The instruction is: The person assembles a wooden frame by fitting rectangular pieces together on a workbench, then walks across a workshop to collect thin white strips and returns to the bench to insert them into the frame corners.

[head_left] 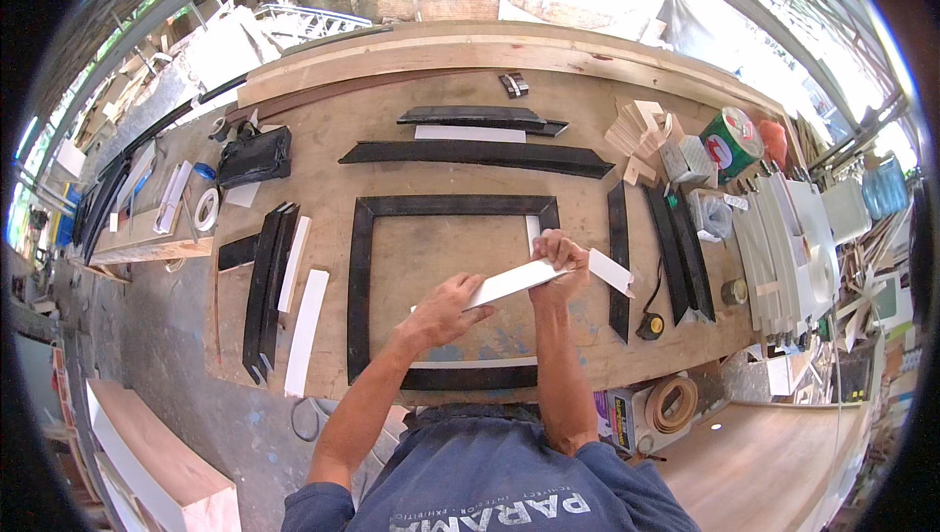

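Over a black rectangular frame (360,287) lying on the wooden workbench, I hold a white flat strip (511,281) at a slant. My left hand (446,313) grips its lower left end, fingers closed round it. Higher up and to the right, my right hand (559,266) is closed on the strip's other end, its fingers bunched over the edge. A short white piece (611,273) shows just right of that hand; whether it joins the held strip, I cannot tell. White edging lines part of the frame's inner right and near sides.
Black mouldings (480,157) lie beyond the frame, with more at left and right. White strips (307,331) rest at left. A tape measure (651,324) sits at right, near a large can (730,143) and wood offcuts (641,133). A black bag (254,155) stands far left.
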A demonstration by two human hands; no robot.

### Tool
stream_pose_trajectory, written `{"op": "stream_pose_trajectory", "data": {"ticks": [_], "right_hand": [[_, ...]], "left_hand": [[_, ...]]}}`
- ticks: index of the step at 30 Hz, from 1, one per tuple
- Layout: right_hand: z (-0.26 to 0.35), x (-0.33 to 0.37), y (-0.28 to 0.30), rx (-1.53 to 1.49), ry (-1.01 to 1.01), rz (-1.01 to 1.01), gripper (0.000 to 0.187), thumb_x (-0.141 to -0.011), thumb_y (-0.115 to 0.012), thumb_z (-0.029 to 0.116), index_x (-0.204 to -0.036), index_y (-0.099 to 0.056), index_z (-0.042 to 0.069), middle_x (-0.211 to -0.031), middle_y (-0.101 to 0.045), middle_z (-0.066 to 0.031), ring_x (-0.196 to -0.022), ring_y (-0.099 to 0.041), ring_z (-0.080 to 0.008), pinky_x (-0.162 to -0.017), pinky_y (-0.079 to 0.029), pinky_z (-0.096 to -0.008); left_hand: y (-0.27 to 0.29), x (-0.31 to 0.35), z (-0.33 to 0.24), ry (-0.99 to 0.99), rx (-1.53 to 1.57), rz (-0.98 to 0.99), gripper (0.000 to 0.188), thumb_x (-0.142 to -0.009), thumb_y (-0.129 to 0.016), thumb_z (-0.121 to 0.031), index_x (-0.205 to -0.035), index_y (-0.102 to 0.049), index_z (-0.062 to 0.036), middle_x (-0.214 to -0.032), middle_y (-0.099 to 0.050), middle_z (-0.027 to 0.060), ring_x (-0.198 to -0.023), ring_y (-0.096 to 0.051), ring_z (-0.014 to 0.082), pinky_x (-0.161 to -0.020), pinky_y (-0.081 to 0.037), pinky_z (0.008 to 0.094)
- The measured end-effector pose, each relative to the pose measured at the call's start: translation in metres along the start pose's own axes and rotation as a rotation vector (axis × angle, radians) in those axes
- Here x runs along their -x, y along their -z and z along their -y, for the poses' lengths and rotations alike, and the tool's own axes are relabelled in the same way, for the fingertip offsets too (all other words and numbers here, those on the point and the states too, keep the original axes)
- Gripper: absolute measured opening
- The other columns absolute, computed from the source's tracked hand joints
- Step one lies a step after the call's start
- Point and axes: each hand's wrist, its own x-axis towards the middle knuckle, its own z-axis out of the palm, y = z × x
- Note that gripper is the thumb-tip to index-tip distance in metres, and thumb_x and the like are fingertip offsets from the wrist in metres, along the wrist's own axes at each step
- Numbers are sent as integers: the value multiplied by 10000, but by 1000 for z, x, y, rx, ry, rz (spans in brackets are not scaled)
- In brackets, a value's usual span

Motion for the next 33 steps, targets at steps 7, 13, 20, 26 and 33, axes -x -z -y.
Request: {"op": "stream_pose_trajectory", "data": {"ticks": [7,13,20,26,33], "right_hand": [[-10,-4,24,659,-251,-154,338,-922,-561,309,-766,-658,26,-988,-621,-97,-1008,-554,-256,-877,-411,-346],[-16,12,44,1442,-46,225,233,-843,-714,166,-1039,-710,42,-1291,-593,-147,-1243,-532,-302,-1057,-412,-427],[-27,3,32,1758,69,533,324,-754,-771,105,-1065,-693,56,-1300,-580,-163,-1245,-514,-375,-1046,-418,-475],[-72,-48,4,1895,93,786,361,-781,-687,39,-1141,-684,65,-1351,-580,-170,-1303,-505,-348,-1073,-407,-483],[-116,-97,-6,2172,10,1131,455,-836,-609,13,-1289,-628,51,-1383,-580,-186,-1364,-498,-360,-1147,-375,-509]], "left_hand": [[19,-16,53,-36,-388,-130,609,-876,-776,-245,-1406,-574,-24,-1185,-592,188,-1185,-573,356,-1025,-466,456],[11,-48,142,-86,-653,-156,699,-830,-803,-226,-1468,-544,-103,-1380,-480,153,-1367,-405,351,-1141,-349,498],[-11,-40,130,-76,-618,-320,540,-838,-781,-239,-1352,-651,-138,-1415,-470,184,-1380,-405,352,-1115,-348,532],[-45,-49,148,7,-462,-537,345,-822,-764,-239,-1160,-764,-172,-1259,-614,143,-1248,-544,347,-1033,-426,505],[-60,-78,157,-23,-505,-664,322,-820,-726,-117,-1137,-774,-147,-1208,-620,147,-1202,-558,351,-1004,-487,476]]}}
